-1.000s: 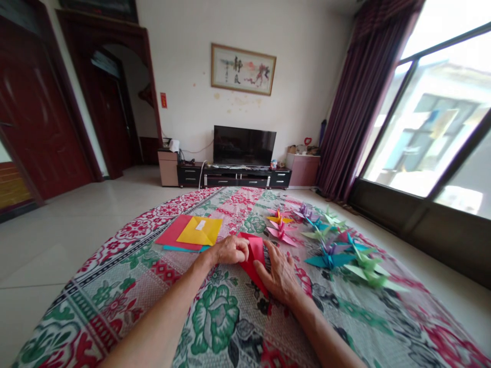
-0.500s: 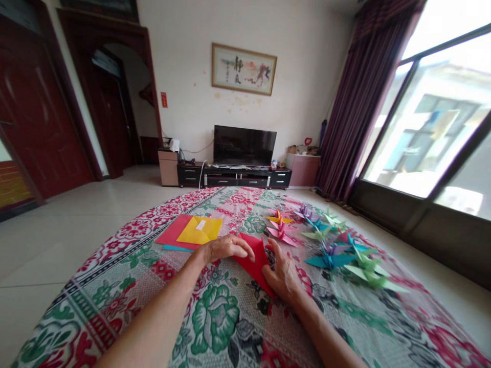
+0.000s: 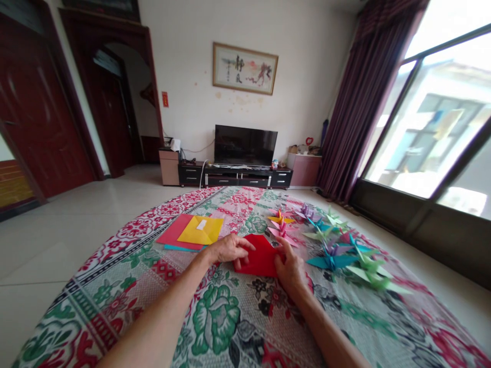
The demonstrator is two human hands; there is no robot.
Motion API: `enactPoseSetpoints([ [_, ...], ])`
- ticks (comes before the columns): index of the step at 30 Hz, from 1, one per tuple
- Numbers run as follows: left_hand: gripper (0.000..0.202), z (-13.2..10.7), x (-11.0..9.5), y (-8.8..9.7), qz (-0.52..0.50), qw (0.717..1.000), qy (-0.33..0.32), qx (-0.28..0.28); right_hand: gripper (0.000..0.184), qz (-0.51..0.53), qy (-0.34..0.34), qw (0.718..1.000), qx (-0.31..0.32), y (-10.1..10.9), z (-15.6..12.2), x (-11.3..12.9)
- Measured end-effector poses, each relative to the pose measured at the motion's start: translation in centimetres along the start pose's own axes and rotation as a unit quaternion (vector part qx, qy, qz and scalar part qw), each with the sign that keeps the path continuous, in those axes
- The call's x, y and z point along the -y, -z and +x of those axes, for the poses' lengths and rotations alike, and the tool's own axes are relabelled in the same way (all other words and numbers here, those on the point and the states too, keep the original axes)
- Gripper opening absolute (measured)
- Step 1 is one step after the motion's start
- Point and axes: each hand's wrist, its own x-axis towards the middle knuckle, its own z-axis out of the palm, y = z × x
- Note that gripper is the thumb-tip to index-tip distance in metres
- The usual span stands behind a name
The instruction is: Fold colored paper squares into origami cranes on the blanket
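A folded red paper lies flat on the floral cloth in front of me. My left hand rests on its left edge, fingers bent and pressing down on it. My right hand holds its right edge, thumb and fingers pinched on the paper. A stack of flat sheets, yellow on top of red and teal, lies to the left. Several folded paper cranes in pink, purple, green and teal sit to the right.
The cloth covers a round surface with bare tiled floor to the left. A TV on a low cabinet stands at the far wall. Large windows and a dark curtain are on the right, red doors on the left.
The red paper has gone from a narrow upright fold to a wider flat shape on the cloth. My right hand has slid to its right edge; my left stays at the left.
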Motion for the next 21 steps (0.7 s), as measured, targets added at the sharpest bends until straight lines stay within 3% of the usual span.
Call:
enactPoseSetpoints([
  [9, 0.075, -0.2, -1.6, -1.6, 0.279, 0.957, -0.063, -0.048, 0.047, 0.062, 0.002, 0.998, -0.022, -0.6, 0.1, -0.3],
  [14, 0.08, 0.5, -1.6, -1.9, 0.341, 0.937, -0.061, -0.05, 0.031, 0.0, 0.106, 0.986, -0.128, 0.2, -0.2, 0.6],
  [15, 0.08, 0.7, -1.4, -1.9, 0.349, 0.934, -0.06, -0.049, 0.028, -0.006, 0.126, 0.984, -0.124, 0.4, -0.3, 0.9],
  [18, 0.076, 1.2, -0.9, -2.0, 0.369, 0.926, -0.066, -0.049, 0.025, -0.04, 0.155, 0.987, -0.019, 0.8, -0.9, 1.9],
  [21, 0.073, 1.1, -0.6, -1.8, 0.387, 0.917, -0.078, -0.056, 0.024, -0.125, 0.128, 0.98, 0.082, 0.8, -1.4, 2.2],
])
